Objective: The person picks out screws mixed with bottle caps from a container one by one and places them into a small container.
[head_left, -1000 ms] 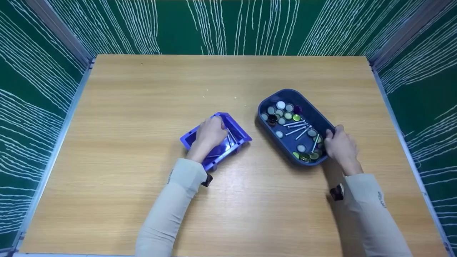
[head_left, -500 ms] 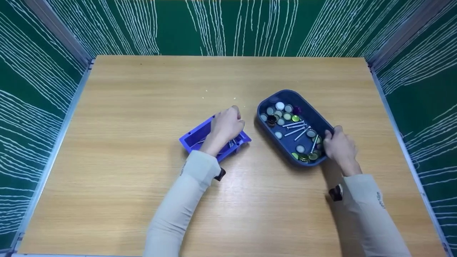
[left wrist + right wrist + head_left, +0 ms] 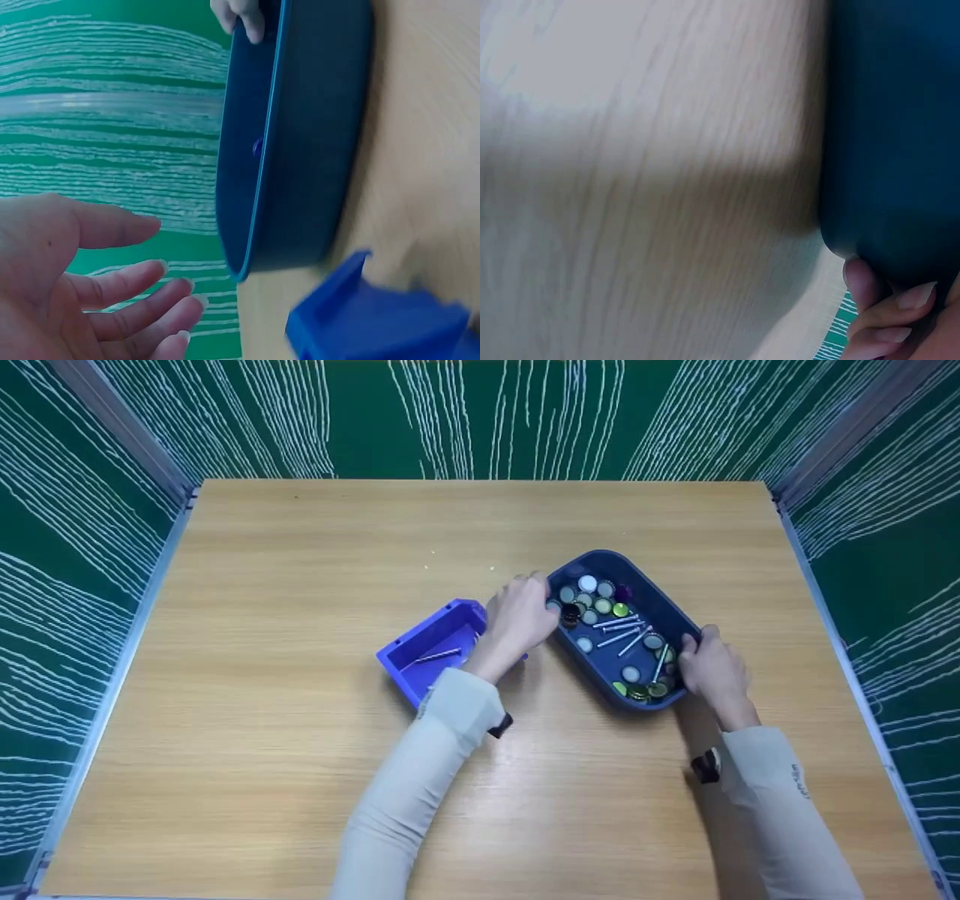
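Observation:
My left hand is over the gap between a blue-purple parts bin and a dark blue tray. In the left wrist view its fingers are spread and loosely bent, apart from the thumb, with nothing between them. My right hand grips the tray's near right rim, thumb inside and fingers outside. In the tray lie several bottle caps and several metal screws. One screw shows inside the bin; my left arm covers the bin's right part.
Both containers stand on a wooden table. Small pale crumbs lie behind the bin. Green walls with white streaks enclose the table at the back and sides.
My left hand has come up out of the bin and moved right to the tray's left edge, uncovering the bin's left part. The right hand has kept its hold on the tray.

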A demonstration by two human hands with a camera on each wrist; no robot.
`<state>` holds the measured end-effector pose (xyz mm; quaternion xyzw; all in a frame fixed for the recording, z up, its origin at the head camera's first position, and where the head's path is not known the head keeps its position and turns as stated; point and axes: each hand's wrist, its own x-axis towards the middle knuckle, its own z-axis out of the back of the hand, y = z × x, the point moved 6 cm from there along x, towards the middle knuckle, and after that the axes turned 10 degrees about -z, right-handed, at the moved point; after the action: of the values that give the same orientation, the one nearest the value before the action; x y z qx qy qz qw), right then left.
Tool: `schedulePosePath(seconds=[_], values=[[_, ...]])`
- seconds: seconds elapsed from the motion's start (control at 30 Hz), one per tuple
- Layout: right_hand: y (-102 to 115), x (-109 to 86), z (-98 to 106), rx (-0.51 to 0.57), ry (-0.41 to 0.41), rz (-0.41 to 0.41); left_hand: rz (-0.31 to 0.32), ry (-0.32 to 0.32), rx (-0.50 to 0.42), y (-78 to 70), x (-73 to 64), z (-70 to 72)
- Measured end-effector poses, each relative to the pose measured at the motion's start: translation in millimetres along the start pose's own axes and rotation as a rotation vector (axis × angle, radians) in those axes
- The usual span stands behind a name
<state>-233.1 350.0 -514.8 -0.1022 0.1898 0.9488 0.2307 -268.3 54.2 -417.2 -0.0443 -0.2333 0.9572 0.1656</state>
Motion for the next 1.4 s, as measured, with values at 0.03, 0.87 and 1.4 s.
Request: schedulePosePath(seconds=[0.03, 0.87, 1.4], values=[[0, 0.1, 0, 0.000, 0.002, 0.000, -0.006, -0.001, 0.006, -3.5, 1.2, -2.7], [0, 0.0, -1, 0.004, -0.008, -0.003, -0.470, 0.307, 0.171, -94.9, -1.6, -113.7], [1, 0.2, -1, 0.016, -0.035, 0.005, -0.423, 0.382, 0.331, -95.0, -4.8, -158.4]])
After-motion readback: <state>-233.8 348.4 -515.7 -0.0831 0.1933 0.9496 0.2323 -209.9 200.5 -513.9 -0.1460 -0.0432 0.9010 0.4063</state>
